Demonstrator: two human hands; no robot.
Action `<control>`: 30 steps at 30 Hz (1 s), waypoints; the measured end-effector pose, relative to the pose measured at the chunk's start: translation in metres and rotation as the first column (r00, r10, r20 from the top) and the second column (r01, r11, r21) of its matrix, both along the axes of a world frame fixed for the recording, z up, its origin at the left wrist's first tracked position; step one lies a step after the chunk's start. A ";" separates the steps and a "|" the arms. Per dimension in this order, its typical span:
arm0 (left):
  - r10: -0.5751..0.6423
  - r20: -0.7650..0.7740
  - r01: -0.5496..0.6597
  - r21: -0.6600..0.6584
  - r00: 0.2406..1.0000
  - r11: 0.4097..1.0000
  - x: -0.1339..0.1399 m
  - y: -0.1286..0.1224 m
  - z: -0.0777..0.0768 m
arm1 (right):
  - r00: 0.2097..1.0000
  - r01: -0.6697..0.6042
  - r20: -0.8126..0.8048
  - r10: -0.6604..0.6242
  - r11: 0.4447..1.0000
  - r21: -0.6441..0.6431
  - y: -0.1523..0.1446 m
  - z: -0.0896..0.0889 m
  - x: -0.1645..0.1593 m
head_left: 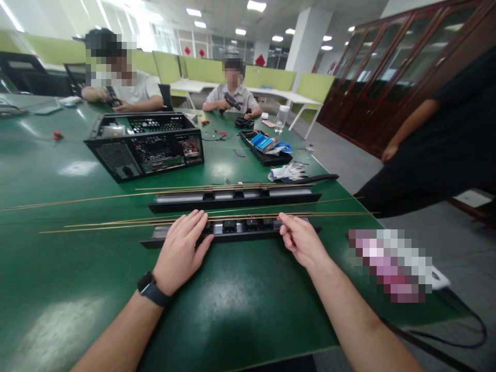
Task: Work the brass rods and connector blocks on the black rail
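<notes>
My left hand (185,248) lies with fingers stretched out across the left part of the nearer long black-and-silver rail (240,236), over the thin golden rods (116,223) on top of it. At the rail's right end, my right hand (300,238) has its thumb and forefinger pinched on a thin golden rod. Several such rods run lengthwise over this rail and stick out past both its ends. A second black-and-silver rail (232,200) lies parallel just behind, also with thin rods along it. Dark blocks show inside both rails.
Behind the rails stands an open black computer case (155,142) on the green table (228,310). Gloves (289,172) and a black tray (267,155) are at the right rear. Two people sit across the table. Another person (418,139) stands at the right. A blurred-out object (391,263) lies near the right edge.
</notes>
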State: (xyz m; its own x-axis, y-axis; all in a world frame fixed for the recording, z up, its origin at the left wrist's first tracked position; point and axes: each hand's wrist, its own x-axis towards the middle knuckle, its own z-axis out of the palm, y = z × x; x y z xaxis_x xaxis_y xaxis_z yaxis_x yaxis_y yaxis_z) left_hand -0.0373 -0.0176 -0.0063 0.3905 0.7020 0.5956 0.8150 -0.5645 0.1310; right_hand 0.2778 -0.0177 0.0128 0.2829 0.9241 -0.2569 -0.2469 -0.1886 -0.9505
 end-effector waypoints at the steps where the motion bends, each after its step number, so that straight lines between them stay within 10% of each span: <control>1: -0.001 0.001 0.001 -0.003 1.000 1.000 0.000 0.000 0.000 | 1.000 -0.001 0.001 0.001 1.000 0.001 0.000 0.000 0.000; 30: 0.001 0.013 -0.001 -0.029 1.000 1.000 0.001 -0.001 0.001 | 1.000 -0.009 0.013 0.009 0.999 0.033 -0.001 -0.001 0.001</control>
State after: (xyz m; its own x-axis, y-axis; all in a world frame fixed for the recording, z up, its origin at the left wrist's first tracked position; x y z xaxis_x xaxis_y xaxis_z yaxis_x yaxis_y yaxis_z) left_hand -0.0363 -0.0184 -0.0050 0.3819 0.7194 0.5803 0.8137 -0.5594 0.1579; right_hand 0.2784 -0.0182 0.0123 0.2778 0.9346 -0.2221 -0.2328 -0.1588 -0.9595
